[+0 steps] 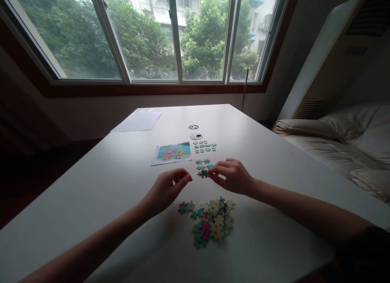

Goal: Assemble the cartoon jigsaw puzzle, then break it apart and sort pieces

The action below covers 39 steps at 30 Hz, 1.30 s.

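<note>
My right hand [232,176] pinches a small dark green puzzle piece [204,173] just above the white table [122,181]. My left hand [169,188] hovers beside it with fingers curled together, and I cannot see anything in them. A heap of loose puzzle pieces [210,222] lies on the table just in front of both hands. A few teal pieces [202,164] lie just beyond the held one. Further back sit a spread group of teal pieces [204,146] and a colourful reference picture [172,153].
A round tin [196,136] and its lid [193,127] lie behind the pieces. A sheet of paper [137,121] rests at the table's far left. A bed with a pale quilt [341,144] stands to the right. Wide windows [170,35] fill the far wall.
</note>
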### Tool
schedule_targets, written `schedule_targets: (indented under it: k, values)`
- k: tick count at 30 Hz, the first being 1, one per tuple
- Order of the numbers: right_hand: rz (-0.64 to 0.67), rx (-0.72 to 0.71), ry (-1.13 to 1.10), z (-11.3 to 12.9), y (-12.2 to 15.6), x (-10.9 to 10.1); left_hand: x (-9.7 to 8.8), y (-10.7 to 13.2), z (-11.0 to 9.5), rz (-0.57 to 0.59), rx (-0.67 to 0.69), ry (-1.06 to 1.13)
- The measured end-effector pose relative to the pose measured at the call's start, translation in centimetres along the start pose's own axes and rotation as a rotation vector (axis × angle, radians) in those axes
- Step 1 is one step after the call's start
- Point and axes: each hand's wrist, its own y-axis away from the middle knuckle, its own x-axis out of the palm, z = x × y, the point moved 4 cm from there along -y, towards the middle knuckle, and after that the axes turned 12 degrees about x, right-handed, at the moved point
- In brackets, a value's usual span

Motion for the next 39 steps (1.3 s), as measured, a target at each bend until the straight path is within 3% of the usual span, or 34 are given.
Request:
schedule_targets:
  k: [4, 8, 13, 22, 30, 34, 39]
  values:
    - [-0.036, 0.045, 0.048, -2.2, -0.3, -0.3, -0.5, 0.0, -0.2, 0.184, 0.075, -0.137]
    - [-0.043, 0.058, 0.074, -3.4, -0.6, -0.5, -0.3, 0.5, -0.4, 0.438, 0.191, -0.130]
    - [-0.050, 0.072, 0.148, -4.5, -1.0, -0.9, -0.2, 0.9, -0.6, 0.574, 0.231, -0.156]
    - [-0.075, 0.162, 0.289, -7.1, -1.3, -1.3, 0.1, 0.9, -0.5, 0.597, 0.224, -0.158]
    - [-0.048, 0.190, 0.285, -7.6, -1.3, -1.1, 0.1, 1.0, -0.3, 0.589, 0.224, -0.147]
    - [0.013, 0.264, 0.286, -8.0, -1.3, -1.0, -0.1, 1.0, -0.5, 0.589, 0.220, -0.147]
    - [0.178, 0.378, 0.263, -9.8, -1.7, 0.2, -0.2, 0.9, -0.6, 0.581, 0.209, -0.149]
